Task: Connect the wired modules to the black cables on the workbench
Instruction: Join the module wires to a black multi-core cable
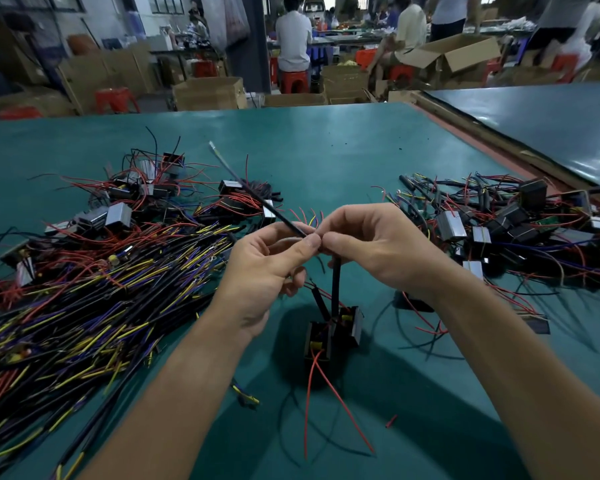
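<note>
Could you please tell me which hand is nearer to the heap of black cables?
Left. The left hand is at the right edge of the cable heap; the right hand lies beyond it, farther right.

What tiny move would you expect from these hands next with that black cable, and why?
Probably a small push of the right hand toward the left hand, joining the ends. Both pinch at one spot on the black cable, and a black lead runs from there down to two modules, so the joint looks unfinished.

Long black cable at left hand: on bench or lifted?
Lifted: left hand pinches black cable; it slants straight out over the pile.
</note>
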The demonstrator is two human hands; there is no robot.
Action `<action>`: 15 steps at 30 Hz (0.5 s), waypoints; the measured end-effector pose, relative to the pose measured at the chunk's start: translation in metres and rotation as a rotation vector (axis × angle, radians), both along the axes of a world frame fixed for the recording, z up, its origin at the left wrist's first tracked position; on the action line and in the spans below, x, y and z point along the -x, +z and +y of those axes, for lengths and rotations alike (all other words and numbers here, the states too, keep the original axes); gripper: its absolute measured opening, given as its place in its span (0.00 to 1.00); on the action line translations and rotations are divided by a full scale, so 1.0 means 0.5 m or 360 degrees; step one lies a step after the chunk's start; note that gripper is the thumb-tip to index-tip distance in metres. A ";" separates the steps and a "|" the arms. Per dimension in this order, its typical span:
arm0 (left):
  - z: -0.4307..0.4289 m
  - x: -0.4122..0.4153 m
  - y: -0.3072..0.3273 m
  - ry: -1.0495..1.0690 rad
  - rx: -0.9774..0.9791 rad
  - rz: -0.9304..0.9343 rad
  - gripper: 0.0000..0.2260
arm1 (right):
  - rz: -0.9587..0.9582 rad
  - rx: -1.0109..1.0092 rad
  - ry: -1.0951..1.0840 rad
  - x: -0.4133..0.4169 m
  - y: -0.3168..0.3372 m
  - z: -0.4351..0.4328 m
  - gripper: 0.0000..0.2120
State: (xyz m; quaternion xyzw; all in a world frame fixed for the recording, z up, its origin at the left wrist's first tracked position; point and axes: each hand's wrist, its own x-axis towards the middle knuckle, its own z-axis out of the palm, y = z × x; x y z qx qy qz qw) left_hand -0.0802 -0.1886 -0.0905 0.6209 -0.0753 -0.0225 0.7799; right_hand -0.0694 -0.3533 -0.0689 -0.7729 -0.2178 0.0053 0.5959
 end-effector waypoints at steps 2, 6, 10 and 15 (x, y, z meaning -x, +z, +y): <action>0.001 -0.003 0.000 0.0054 -0.0022 -0.0013 0.03 | 0.0132 -0.0068 -0.0079 -0.003 0.004 -0.003 0.06; 0.003 -0.006 0.002 0.0181 -0.0076 -0.0012 0.05 | 0.0252 -0.0025 -0.0164 -0.007 0.011 -0.029 0.07; 0.004 -0.005 0.000 0.0202 -0.0149 -0.0054 0.04 | 0.0153 0.0178 -0.0007 0.001 0.013 -0.038 0.05; 0.007 -0.004 -0.003 0.0168 -0.0227 -0.0090 0.04 | 0.0055 0.0297 0.0118 0.003 0.017 -0.048 0.06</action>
